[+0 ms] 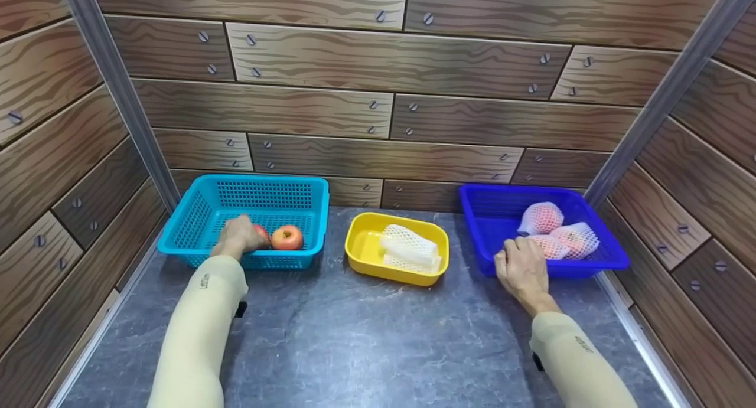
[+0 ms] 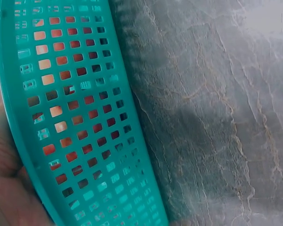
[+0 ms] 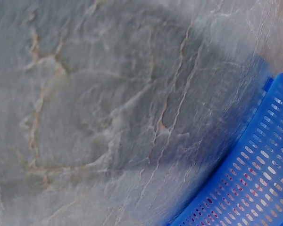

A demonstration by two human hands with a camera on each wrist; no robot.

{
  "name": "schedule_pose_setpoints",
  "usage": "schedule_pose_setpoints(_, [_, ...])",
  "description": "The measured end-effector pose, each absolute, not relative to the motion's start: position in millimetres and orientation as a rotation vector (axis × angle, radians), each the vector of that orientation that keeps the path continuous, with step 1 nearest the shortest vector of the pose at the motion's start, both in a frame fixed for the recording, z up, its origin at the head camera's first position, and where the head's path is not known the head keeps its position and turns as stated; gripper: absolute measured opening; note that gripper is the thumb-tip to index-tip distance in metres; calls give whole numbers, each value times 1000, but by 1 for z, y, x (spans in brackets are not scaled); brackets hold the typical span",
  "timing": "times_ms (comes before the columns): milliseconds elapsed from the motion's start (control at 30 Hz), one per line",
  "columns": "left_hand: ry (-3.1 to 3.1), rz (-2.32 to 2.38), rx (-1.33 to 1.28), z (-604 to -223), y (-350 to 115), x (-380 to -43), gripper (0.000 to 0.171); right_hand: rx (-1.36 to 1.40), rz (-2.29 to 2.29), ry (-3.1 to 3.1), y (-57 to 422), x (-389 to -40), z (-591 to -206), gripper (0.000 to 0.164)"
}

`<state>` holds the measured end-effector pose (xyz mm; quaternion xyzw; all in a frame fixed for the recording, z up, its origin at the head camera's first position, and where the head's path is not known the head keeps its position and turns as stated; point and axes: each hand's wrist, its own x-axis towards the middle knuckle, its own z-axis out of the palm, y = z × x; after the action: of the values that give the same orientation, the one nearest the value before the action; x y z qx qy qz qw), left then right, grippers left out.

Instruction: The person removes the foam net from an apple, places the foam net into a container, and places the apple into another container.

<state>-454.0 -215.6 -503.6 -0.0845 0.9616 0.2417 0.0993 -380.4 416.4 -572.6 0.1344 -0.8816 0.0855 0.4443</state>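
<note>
My left hand [image 1: 239, 234] reaches over the front rim of a teal basket [image 1: 201, 254] and grips a red apple [image 1: 261, 235], mostly hidden behind the fingers. A second apple [image 1: 287, 238] lies just to its right. Through the basket's holes, the left wrist view shows patches of fruit, with part of the hand at the left edge. On the other side, my right hand [image 1: 522, 266] holds the front rim of a dark blue basket [image 1: 484, 219], fingers curled over it. Close beside those fingers lies a fruit in a foam net [image 1: 549, 247].
Between the baskets stands a yellow tub [image 1: 361, 242] with white foam nets [image 1: 407, 245] in it. Two more netted fruits [image 1: 542, 218] lie in the blue basket. Wood-patterned walls [image 1: 331, 110] enclose the grey marbled table [image 1: 366, 337] at the back and sides.
</note>
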Motion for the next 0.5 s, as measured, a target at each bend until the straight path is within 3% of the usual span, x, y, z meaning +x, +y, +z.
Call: schedule_pose_setpoints(500, [2990,775,-191,-499,-218,-434,71,317,236,-2225,416,-379,-570,17])
